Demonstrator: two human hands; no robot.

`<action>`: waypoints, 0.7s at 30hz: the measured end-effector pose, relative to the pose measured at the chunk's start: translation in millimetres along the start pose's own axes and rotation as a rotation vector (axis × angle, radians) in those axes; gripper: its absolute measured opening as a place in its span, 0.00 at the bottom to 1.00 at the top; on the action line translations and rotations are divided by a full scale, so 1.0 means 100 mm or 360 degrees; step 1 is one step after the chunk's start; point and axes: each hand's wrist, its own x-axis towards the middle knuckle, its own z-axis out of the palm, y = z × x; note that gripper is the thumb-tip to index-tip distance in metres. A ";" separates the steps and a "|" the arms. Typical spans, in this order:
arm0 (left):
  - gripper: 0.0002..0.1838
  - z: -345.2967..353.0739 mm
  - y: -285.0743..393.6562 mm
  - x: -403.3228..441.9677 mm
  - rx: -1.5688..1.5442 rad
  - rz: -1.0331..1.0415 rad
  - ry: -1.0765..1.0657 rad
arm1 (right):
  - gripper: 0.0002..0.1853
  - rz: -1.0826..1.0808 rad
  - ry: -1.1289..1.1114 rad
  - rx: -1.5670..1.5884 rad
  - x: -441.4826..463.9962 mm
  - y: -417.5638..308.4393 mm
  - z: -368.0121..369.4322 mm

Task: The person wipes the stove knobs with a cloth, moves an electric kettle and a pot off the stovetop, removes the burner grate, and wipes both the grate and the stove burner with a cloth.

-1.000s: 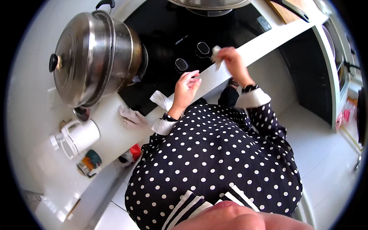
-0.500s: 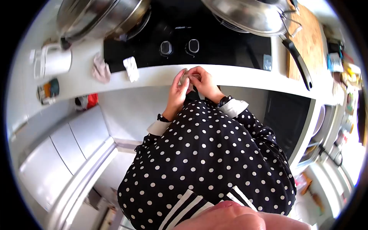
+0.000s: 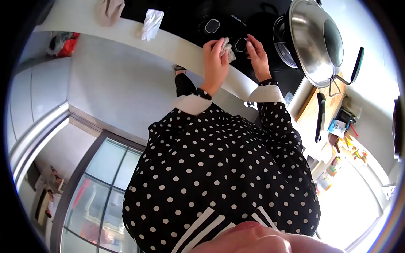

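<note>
My left hand [image 3: 216,65] is closed on a small crumpled greyish cloth [image 3: 228,50], held over the front edge of the black glass stove [image 3: 185,25]. Just right of it, my right hand [image 3: 259,59] is open, with its fingertips beside a stove knob [image 3: 241,44]. Whether those fingers touch the knob I cannot tell. A second knob [image 3: 211,26] sits farther left. On the stove's front edge lies a crumpled white tissue [image 3: 151,26], and a pinkish cloth [image 3: 110,10] rests left of it on the white counter [image 3: 88,21].
A wok with a steel lid [image 3: 314,38] stands on the right burner, its black handle [image 3: 320,118] pointing toward me. Beyond it are a wooden board [image 3: 310,105] and several packets and bottles. A red-and-white bag [image 3: 65,44] sits below the counter at left.
My hands have come apart and moved forward over the stove. The cloth stays in my left hand; my right hand is now beside a knob. The view has turned to the right.
</note>
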 end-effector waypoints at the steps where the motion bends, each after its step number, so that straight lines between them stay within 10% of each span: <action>1: 0.15 0.04 0.01 0.06 -0.0024 0.0023 0.0037 | 0.19 -0.0100 0.0036 -0.0170 0.02 0.02 0.03; 15: 0.17 0.09 -0.06 -0.01 -0.0145 0.0069 0.0101 | 0.16 0.0228 0.0068 0.0122 -0.01 -0.08 0.19; 21: 0.14 0.35 -0.29 0.72 -0.0007 0.0262 -0.0506 | 0.18 0.0214 0.0097 0.0121 0.02 0.06 0.18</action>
